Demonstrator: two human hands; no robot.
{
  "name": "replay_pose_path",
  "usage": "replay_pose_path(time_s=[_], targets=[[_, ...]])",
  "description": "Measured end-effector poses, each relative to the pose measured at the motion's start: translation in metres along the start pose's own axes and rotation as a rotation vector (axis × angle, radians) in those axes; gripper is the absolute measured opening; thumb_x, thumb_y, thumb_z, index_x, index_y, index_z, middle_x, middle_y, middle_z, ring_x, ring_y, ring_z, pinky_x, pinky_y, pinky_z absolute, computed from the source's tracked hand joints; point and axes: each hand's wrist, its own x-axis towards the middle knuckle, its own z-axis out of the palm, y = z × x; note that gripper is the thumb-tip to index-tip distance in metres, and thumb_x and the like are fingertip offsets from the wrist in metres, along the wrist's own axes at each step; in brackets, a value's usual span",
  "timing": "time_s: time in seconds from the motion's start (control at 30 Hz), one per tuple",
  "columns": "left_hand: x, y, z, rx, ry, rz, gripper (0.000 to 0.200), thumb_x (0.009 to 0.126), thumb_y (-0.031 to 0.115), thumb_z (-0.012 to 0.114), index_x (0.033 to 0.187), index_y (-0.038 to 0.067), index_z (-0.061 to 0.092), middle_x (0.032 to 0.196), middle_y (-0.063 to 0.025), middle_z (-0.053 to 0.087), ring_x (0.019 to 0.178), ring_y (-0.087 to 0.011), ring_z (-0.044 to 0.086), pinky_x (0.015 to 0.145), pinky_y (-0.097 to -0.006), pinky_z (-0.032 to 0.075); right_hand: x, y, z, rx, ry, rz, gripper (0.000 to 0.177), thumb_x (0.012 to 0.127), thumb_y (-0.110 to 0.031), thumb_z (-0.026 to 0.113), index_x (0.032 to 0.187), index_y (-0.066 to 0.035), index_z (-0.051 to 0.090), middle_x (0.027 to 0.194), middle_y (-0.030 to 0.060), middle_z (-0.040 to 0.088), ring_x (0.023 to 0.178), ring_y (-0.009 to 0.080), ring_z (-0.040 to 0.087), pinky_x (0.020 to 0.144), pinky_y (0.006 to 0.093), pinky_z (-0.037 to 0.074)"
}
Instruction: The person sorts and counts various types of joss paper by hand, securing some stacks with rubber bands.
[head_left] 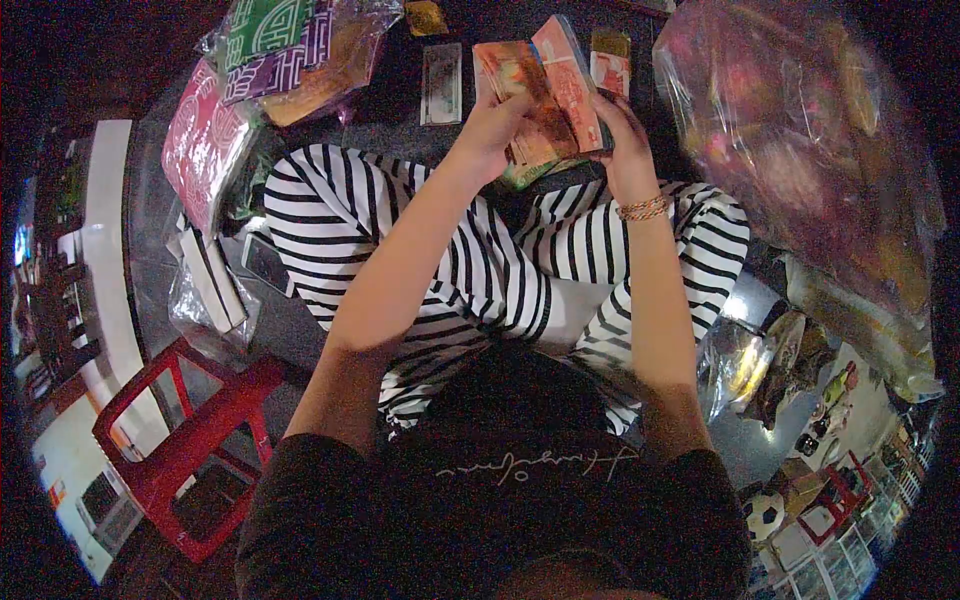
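In the head view, your left hand [496,135] grasps an orange-and-brown printed paper sheaf [512,72], thumb across its face; your right hand [628,152] grips a flat, red-orange printed paper bundle [566,85] along its right side. Both are raised over the dark grey floor [392,128], toward the far edge of its visible part. For tidy handling, press lightly and evenly, align the near corners, and support the green printed paper [535,176] underneath, which could slip.

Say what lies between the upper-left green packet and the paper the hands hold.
A narrow grey rectangular item, with a gold item beyond it, head view.
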Motion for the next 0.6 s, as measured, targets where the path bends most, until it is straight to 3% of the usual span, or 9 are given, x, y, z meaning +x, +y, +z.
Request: replay_pose_path(time_s=[0.03, 0.27, 0.37, 0.43, 0.47, 0.53, 0.6], targets=[[0.001, -0.001, -0.001, 0.000, 0.000, 0.000, 0.027, 0.085, 0.012, 0.050, 0.110, 0.004, 0.046, 0.100, -0.0089, 0.057, 0.090, -0.0220, 0.059, 0.080, -0.0383, 0.049, 0.000, -0.001, 0.000, 0.134, 0.000, 0.091, 0.031, 0.085, -0.019, 0.046, 0.115, -0.011, 0.052, 0.121, 0.0059, 0.045, 0.108, 0.0166, 0.047, 0.070, 0.0292, 0.049], [0.001, -0.001, 0.001, -0.019, 0.051, -0.030, 0.027, 0.087, 0.014, 0.049, 0.111, 0.005, 0.045, 0.103, -0.0088, 0.057, 0.092, -0.0221, 0.058, 0.081, -0.0381, 0.049, 0.002, -0.002, 0.002, 0.346, -0.005, 0.279, 0.039, 0.084, -0.034, 0.048, 0.115, -0.012, 0.052, 0.121, 0.0047, 0.046, 0.109, 0.0164, 0.047, 0.072, 0.0277, 0.046], [0.001, -0.001, 0.001, -0.003, 0.031, -0.024, 0.027, 0.086, 0.016, 0.050, 0.111, 0.005, 0.046, 0.102, -0.0081, 0.057, 0.091, -0.0212, 0.058, 0.080, -0.0376, 0.049, 0.000, -0.009, 0.004, 0.206, 0.020, 0.185, 0.041, 0.081, -0.036, 0.052, 0.116, -0.013, 0.052, 0.122, 0.0066, 0.045, 0.110, 0.0169, 0.046, 0.073, 0.0289, 0.046], [0.002, -0.002, 0.002, -0.009, -0.011, 0.002, 0.027, 0.086, 0.017, 0.052, 0.110, 0.005, 0.048, 0.101, -0.0076, 0.058, 0.091, -0.0203, 0.058, 0.079, -0.0369, 0.049, -0.002, -0.012, 0.007, 0.031, 0.020, 0.185, 0.037, 0.082, -0.010, 0.046, 0.117, -0.022, 0.051, 0.122, 0.0147, 0.045, 0.113, 0.0317, 0.042, 0.096, 0.0340, 0.033], [0.005, -0.003, 0.003, 0.029, -0.007, 0.041, 0.027, 0.084, 0.018, 0.055, 0.107, 0.005, 0.049, 0.100, -0.0069, 0.058, 0.090, -0.0188, 0.059, 0.078, -0.0354, 0.049, -0.002, -0.008, 0.006, 0.031, 0.020, 0.185, 0.037, 0.082, -0.010, 0.046, 0.117, -0.022, 0.051, 0.122, 0.0147, 0.045, 0.113, 0.0317, 0.042, 0.096, 0.0340, 0.033], [0.005, -0.003, 0.005, 0.068, -0.003, 0.078, 0.028, 0.083, 0.019, 0.058, 0.105, 0.005, 0.051, 0.099, -0.0063, 0.059, 0.089, -0.0174, 0.059, 0.077, -0.0339, 0.049, -0.003, -0.002, 0.005, -0.444, 0.006, -0.165, 0.037, 0.083, -0.013, 0.047, 0.118, -0.024, 0.050, 0.122, 0.0158, 0.045, 0.115, 0.0326, 0.040, 0.096, 0.0334, 0.034], [0.004, -0.002, 0.005, 0.122, -0.049, 0.106, 0.029, 0.079, 0.020, 0.063, 0.103, 0.005, 0.054, 0.097, -0.0051, 0.059, 0.087, -0.0151, 0.059, 0.075, -0.0315, 0.049, -0.002, -0.004, 0.005, -0.378, -0.012, -0.140, 0.035, 0.083, -0.015, 0.049, 0.117, -0.023, 0.051, 0.121, 0.0162, 0.045, 0.114, 0.0309, 0.042, 0.095, 0.0330, 0.034]])
